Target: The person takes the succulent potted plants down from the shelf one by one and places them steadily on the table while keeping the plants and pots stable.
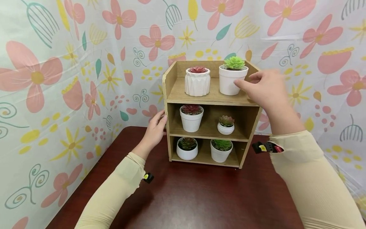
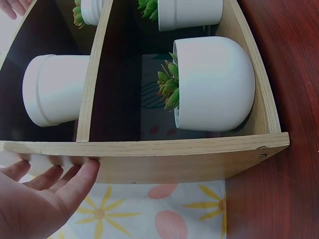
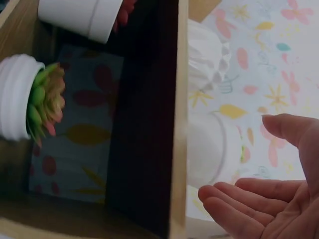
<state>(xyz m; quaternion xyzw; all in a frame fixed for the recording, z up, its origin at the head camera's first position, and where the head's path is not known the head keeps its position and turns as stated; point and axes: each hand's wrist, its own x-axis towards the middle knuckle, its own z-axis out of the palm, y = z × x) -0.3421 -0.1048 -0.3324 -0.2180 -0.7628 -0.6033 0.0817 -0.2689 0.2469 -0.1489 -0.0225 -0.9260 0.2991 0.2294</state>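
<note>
A wooden three-level shelf (image 1: pixel 211 103) stands on the table. My left hand (image 1: pixel 155 129) touches its left side panel with extended fingers (image 2: pixel 79 181). At the upper right, my right hand (image 1: pixel 267 87) is beside a white pot (image 1: pixel 228 83) with a bright green succulent, thumb and fingers spread apart. In the right wrist view the fingers of that hand (image 3: pixel 271 201) are loosely extended near the pot, and none curl round it. To the left on the same top level sits a ridged white pot (image 1: pixel 197 84) with a red succulent.
The middle level carries a white pot (image 1: pixel 191 123) with a dark red plant and a small ribbed pot (image 1: pixel 226 129). Below stand a rounded bowl pot (image 1: pixel 187 154) and a tapered pot (image 1: pixel 220 156). The dark red table (image 1: pixel 194 197) extends in front; a floral curtain (image 1: pixel 85 95) hangs behind.
</note>
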